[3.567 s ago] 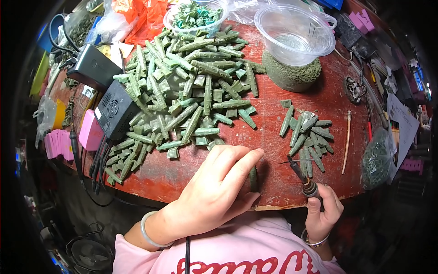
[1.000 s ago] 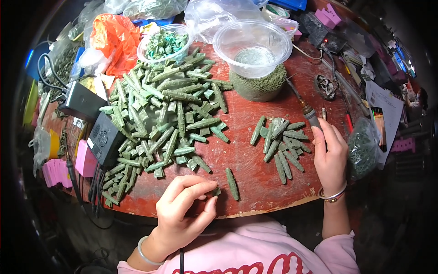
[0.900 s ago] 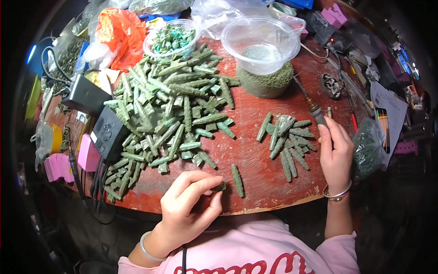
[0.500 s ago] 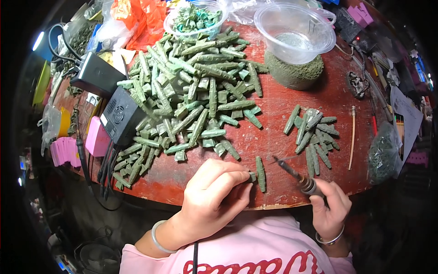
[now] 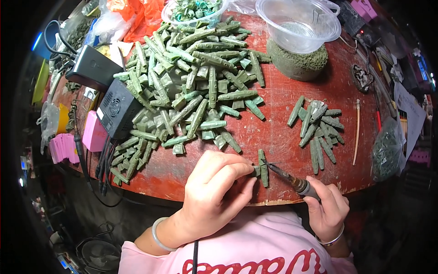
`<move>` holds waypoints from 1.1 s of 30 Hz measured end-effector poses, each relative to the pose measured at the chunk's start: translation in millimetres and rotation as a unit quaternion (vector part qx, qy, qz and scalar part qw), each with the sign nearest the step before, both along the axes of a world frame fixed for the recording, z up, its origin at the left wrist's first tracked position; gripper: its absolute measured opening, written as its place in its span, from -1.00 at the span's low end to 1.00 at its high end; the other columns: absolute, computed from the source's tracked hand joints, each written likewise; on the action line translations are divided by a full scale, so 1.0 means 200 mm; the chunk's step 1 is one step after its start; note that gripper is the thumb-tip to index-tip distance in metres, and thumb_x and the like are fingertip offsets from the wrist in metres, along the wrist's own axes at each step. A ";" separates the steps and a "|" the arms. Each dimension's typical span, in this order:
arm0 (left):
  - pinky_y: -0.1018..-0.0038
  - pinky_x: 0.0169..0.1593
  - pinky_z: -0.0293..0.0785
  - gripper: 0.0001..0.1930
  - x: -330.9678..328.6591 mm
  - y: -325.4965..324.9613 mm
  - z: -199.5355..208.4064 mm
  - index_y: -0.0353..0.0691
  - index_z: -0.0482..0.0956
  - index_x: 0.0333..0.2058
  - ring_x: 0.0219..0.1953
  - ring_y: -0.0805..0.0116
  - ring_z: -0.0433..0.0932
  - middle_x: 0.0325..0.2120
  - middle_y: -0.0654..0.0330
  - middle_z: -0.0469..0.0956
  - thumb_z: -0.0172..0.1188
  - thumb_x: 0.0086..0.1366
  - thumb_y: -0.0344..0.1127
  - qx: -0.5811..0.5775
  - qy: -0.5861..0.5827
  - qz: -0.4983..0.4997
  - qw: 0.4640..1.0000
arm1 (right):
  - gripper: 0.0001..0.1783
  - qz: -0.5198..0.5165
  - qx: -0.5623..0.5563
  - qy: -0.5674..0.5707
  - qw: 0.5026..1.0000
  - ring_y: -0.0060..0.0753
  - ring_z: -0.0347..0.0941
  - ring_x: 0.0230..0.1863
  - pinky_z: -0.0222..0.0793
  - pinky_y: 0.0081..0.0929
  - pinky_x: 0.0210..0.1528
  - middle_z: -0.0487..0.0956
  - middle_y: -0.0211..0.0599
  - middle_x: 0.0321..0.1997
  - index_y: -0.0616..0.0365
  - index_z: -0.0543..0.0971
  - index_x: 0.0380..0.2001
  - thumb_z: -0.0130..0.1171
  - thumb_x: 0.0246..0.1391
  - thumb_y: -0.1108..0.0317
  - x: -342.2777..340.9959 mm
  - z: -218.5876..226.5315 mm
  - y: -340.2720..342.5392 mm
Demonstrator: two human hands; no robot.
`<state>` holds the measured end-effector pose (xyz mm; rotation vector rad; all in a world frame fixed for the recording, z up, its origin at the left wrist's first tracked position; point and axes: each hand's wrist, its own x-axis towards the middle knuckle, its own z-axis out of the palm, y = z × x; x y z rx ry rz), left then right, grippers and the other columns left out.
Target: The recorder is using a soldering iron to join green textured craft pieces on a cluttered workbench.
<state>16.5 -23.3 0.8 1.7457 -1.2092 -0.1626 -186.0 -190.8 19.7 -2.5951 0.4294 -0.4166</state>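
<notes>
My left hand [image 5: 212, 194] pinches a small green piece [image 5: 256, 171] between thumb and fingers; most of that piece is hidden. Its exposed end meets the side of a long, narrow green stick [image 5: 263, 176] with tapered ends, near the table's front edge. In my right hand [image 5: 329, 208] is a soldering iron [image 5: 299, 185], gripped by its dark handle. The iron's thin tip points left and sits at the stick's upper right side; whether it touches cannot be told.
A big heap of green sticks and small pieces [image 5: 196, 86] covers the table's left and middle. A smaller pile [image 5: 319, 123] lies right. Behind it, a clear plastic bowl [image 5: 299, 29] rests on a rough green block [image 5: 296, 64]. Black boxes with cables [image 5: 116, 109] stand left.
The soldering iron has moved left and its tip has come to the stick. My left hand's small piece now meets the stick's side. The whole view has shifted slightly.
</notes>
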 end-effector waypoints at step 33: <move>0.50 -0.42 0.37 -0.71 0.00 -0.02 -0.01 -0.32 0.59 -0.27 -0.43 0.33 0.43 -0.39 0.14 0.55 0.41 -0.02 -0.57 0.012 -0.005 0.009 1.000 | -0.59 0.008 0.000 0.026 1.000 -0.32 0.52 -0.55 0.44 -0.41 -0.52 0.57 -0.20 -0.41 0.36 0.60 0.00 0.33 0.15 0.33 0.00 0.02 0.00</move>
